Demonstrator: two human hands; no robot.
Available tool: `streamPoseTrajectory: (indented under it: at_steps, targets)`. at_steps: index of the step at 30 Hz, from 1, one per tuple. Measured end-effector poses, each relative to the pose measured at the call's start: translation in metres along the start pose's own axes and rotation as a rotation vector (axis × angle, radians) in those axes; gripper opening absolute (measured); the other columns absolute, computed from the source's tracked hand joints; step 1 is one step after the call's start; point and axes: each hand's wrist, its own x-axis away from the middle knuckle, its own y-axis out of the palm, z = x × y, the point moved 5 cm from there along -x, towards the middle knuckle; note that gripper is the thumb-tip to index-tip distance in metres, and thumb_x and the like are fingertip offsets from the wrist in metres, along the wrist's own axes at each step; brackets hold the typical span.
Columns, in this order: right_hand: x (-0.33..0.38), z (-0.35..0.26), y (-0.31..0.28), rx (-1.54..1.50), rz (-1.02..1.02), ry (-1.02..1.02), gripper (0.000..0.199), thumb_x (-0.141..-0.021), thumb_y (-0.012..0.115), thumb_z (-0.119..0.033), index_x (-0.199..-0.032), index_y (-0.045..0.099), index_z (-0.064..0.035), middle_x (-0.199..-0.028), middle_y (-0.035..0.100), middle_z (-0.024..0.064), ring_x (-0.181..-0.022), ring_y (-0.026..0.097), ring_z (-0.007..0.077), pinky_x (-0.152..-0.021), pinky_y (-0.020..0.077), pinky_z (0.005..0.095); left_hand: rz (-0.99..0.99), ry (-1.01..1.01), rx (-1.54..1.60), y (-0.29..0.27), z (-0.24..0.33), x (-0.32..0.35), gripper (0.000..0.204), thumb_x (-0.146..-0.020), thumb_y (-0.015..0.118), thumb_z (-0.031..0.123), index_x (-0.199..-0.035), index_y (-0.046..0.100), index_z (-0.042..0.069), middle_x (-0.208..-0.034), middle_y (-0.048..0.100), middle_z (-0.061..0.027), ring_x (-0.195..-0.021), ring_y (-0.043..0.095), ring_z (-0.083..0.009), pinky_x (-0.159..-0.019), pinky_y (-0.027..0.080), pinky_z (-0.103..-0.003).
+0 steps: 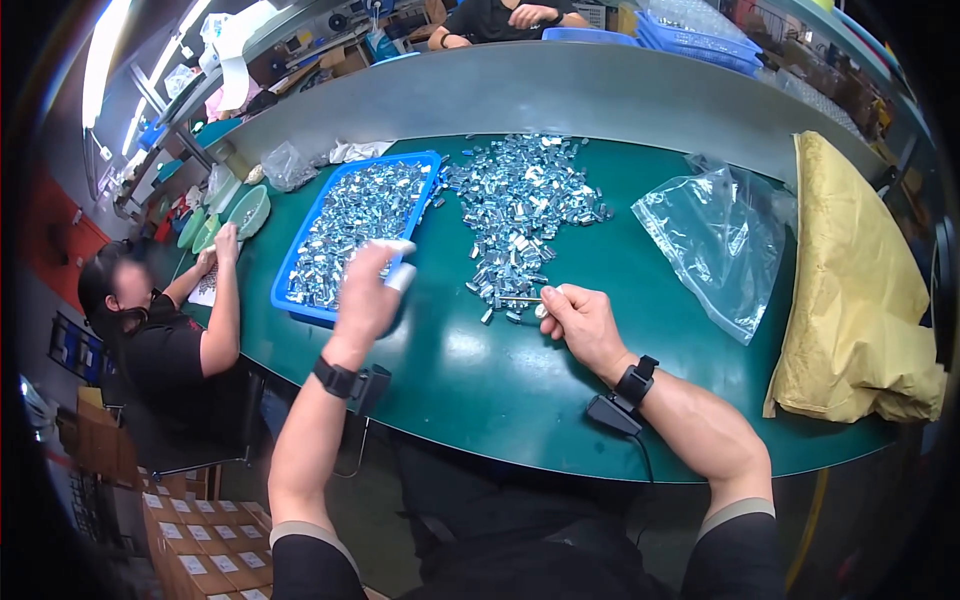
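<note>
My left hand (368,290) hovers over the near right corner of a blue tray (300,255) filled with small shiny metal parts; its fingertips wear white covers and I cannot tell whether it holds a part. My right hand (580,318) rests on the green table (480,380) and pinches a thin stick (520,299) that points left into the near end of a loose pile of metal parts (520,205). Both wrists carry black bands.
A clear plastic bag (720,235) lies right of the pile, a yellow padded sack (860,290) beyond it. A person in black (170,340) sits at the left by green bowls (235,215). Another person (510,18) sits across. Boxes (200,550) are stacked below left.
</note>
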Motion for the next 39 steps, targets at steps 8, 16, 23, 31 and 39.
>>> streamPoseTrajectory:
  at_steps: [8, 16, 23, 31, 39]
  targets:
    - [0.002, -0.003, 0.001, 0.000, 0.006, 0.008, 0.041, -0.108, 0.061, -0.033, -0.082, 0.070, -0.0027, -0.069, 0.068, 0.0024, -0.059, 0.059, 0.0062, -0.054, 0.0465, 0.0242, -0.303, -0.060, 0.098, 0.059, 0.049, 0.021, 0.034, -0.086, 0.079, 0.008, -0.118, 0.070, 0.007, -0.101, 0.068, -0.0121, -0.103, 0.064, -0.0339, -0.091, 0.052, -0.043]
    - [0.003, -0.007, 0.007, 0.109, -0.094, 0.038, 0.036, -0.108, 0.061, -0.031, -0.087, 0.071, -0.0026, -0.074, 0.069, 0.0017, -0.066, 0.060, 0.0056, -0.059, 0.0480, 0.0232, -0.315, -0.022, 0.062, 0.060, 0.051, 0.021, 0.021, -0.086, 0.080, 0.008, -0.105, 0.073, 0.004, -0.097, 0.068, -0.0090, -0.093, 0.067, -0.0279, -0.082, 0.053, -0.038]
    - [0.001, 0.001, 0.006, 0.203, -0.095, -0.025, 0.031, -0.103, 0.066, -0.028, -0.086, 0.072, -0.0027, -0.069, 0.069, 0.0045, -0.058, 0.061, 0.0110, -0.055, 0.0466, 0.0309, -0.277, -0.284, 0.537, 0.060, 0.081, 0.047, 0.020, -0.089, 0.081, 0.005, -0.107, 0.074, 0.002, -0.092, 0.074, -0.0050, -0.075, 0.066, -0.0095, -0.067, 0.052, -0.026]
    - [0.005, -0.009, 0.015, 0.236, -0.101, -0.201, 0.025, -0.100, 0.069, -0.022, -0.084, 0.073, -0.0025, -0.069, 0.069, 0.0068, -0.059, 0.062, 0.0159, -0.057, 0.0468, 0.0336, -0.287, -0.421, 0.615, 0.065, 0.076, 0.060, 0.020, -0.090, 0.080, 0.005, -0.108, 0.075, 0.002, -0.094, 0.075, -0.0030, -0.077, 0.065, -0.0089, -0.072, 0.054, -0.026]
    - [0.006, -0.014, 0.015, 0.357, -0.226, -0.059, 0.031, -0.101, 0.067, -0.027, -0.082, 0.073, -0.0032, -0.067, 0.068, 0.0089, -0.060, 0.064, 0.0215, -0.058, 0.0479, 0.0375, -0.390, -0.428, 0.747, 0.073, 0.078, 0.064, 0.017, -0.091, 0.080, 0.004, -0.107, 0.074, 0.001, -0.095, 0.075, -0.0035, -0.081, 0.066, -0.0085, -0.074, 0.054, -0.026]
